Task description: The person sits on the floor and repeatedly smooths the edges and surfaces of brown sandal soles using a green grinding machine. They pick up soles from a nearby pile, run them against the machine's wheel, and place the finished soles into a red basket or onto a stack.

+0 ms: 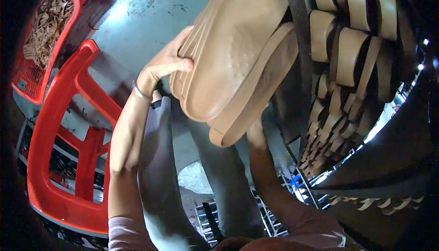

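— How does the left hand [169, 62] sit?
— Clamped on the left edge of a stack of tan soles [233, 49], thumb across the front.
— And the right hand [257, 127]?
— At the stack's lower right, mostly hidden behind it; I can't tell its grip.
— Where's the stack?
— Held up over the floor [141, 17], beside rows of tan pieces [351, 59]. Leftward stands a red chair [39, 159], then a red basket [32, 81] of scraps [52, 20].

1 red chair [40, 159] near 1 red basket [58, 49], brown scraps [48, 26] inside.
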